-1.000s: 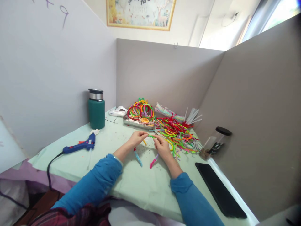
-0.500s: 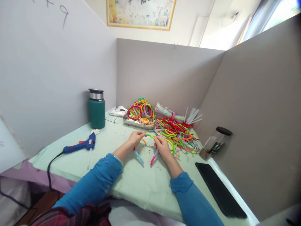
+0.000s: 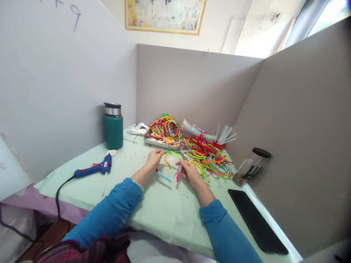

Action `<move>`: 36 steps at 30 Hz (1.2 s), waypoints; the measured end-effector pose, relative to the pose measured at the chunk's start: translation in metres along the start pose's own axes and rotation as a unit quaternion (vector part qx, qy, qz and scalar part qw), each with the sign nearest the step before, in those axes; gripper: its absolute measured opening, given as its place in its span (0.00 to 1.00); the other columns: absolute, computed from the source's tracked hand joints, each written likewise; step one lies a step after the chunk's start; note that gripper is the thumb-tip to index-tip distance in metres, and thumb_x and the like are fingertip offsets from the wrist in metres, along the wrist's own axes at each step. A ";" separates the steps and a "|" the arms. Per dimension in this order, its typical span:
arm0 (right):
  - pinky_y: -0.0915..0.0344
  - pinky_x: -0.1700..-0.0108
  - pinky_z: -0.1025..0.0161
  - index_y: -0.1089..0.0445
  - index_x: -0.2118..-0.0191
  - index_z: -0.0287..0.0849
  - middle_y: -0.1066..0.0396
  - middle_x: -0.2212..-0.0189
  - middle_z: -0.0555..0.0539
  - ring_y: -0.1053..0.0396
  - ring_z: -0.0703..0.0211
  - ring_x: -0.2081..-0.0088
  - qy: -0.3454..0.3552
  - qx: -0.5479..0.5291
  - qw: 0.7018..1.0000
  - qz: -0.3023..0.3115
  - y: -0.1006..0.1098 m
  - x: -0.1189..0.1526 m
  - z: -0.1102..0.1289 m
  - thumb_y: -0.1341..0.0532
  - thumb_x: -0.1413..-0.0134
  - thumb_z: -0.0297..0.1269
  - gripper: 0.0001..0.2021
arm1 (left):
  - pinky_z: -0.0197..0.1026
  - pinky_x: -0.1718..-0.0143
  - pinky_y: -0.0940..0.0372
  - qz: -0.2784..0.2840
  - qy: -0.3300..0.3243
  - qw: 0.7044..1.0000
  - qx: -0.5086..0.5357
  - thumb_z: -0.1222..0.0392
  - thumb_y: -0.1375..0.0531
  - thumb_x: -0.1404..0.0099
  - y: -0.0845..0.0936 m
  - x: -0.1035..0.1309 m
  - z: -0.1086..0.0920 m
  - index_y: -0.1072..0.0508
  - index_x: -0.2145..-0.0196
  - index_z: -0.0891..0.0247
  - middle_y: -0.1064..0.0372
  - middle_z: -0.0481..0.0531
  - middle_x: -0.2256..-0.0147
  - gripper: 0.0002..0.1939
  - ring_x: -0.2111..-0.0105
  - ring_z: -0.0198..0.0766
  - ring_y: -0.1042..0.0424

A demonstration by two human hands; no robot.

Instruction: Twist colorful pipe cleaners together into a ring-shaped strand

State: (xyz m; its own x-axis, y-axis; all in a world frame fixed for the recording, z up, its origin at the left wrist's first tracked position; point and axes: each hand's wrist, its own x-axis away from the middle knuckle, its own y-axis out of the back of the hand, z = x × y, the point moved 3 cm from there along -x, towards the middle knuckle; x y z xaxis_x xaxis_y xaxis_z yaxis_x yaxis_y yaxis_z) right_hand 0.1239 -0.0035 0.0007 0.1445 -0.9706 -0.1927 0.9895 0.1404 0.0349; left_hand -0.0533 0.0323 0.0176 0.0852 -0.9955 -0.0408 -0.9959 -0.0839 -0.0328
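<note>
Between my two hands is a bent length of fuzzy pipe cleaner point(image 3: 172, 152), green along its top. My left hand point(image 3: 154, 160) pinches it at the left, and a light blue end with a red bit sticks out below that hand. My right hand point(image 3: 190, 171) is closed on its right side, where a purple and pink end points down. A curved yellow-orange pipe cleaner point(image 3: 166, 160) shows behind the arch; I cannot tell whether it is joined to it.
A blue glue gun point(image 3: 94, 168) lies left, near a green bottle point(image 3: 113, 131). Behind my hands stand a metal tray point(image 3: 161, 144) with coloured rings and a heap of pipe cleaners point(image 3: 208, 153). A clear jar point(image 3: 253, 166) and a black slab point(image 3: 256, 219) are at right.
My left hand has moved a little left and up, widening the green arch. My right hand has slid down its right side, and the pink end has shifted up.
</note>
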 end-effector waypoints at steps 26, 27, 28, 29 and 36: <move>0.40 0.83 0.68 0.36 0.68 0.42 0.33 0.77 0.52 0.41 0.68 0.84 0.042 -0.141 0.974 -0.170 0.017 -0.006 -0.003 0.43 0.52 0.56 0.20 | 0.35 0.78 0.34 0.200 0.135 0.968 0.070 0.62 0.35 0.47 -0.015 0.013 0.006 0.31 0.71 0.69 0.29 0.55 0.74 0.09 0.80 0.32 0.31; 0.39 0.83 0.67 0.35 0.67 0.42 0.33 0.76 0.51 0.40 0.67 0.83 0.034 -0.141 0.975 -0.166 0.016 -0.006 -0.002 0.42 0.53 0.56 0.19 | 0.36 0.78 0.33 0.192 0.133 0.970 0.074 0.63 0.36 0.46 -0.015 0.013 0.006 0.31 0.71 0.69 0.29 0.55 0.75 0.08 0.79 0.34 0.30; 0.39 0.82 0.67 0.35 0.67 0.42 0.32 0.75 0.50 0.40 0.66 0.82 0.026 -0.139 0.977 -0.160 0.015 -0.006 -0.002 0.41 0.53 0.55 0.19 | 0.36 0.77 0.33 0.180 0.130 0.972 0.077 0.64 0.37 0.45 -0.015 0.013 0.005 0.32 0.71 0.69 0.30 0.55 0.76 0.07 0.78 0.34 0.30; 0.38 0.82 0.66 0.35 0.67 0.42 0.32 0.74 0.50 0.39 0.66 0.81 0.020 -0.136 0.979 -0.152 0.014 -0.006 -0.001 0.40 0.54 0.53 0.18 | 0.36 0.77 0.33 0.169 0.126 0.974 0.080 0.65 0.38 0.44 -0.015 0.013 0.005 0.33 0.72 0.68 0.30 0.54 0.77 0.06 0.78 0.35 0.29; 0.36 0.79 0.67 0.33 0.64 0.41 0.32 0.72 0.50 0.35 0.63 0.75 0.001 -0.104 0.993 -0.058 0.003 -0.004 -0.004 0.35 0.57 0.44 0.15 | 0.38 0.76 0.31 0.147 0.087 0.979 0.113 0.67 0.40 0.42 -0.016 0.010 0.003 0.34 0.73 0.68 0.33 0.52 0.78 0.05 0.78 0.35 0.29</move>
State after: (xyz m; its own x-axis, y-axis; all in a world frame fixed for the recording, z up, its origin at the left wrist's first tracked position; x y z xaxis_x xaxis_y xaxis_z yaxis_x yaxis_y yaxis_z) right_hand 0.1267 0.0012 -0.0028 0.0292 -0.9822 -0.1856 0.9796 0.0650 -0.1902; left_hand -0.0370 0.0242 0.0151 -0.2290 -0.9695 0.0877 -0.9435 0.1989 -0.2652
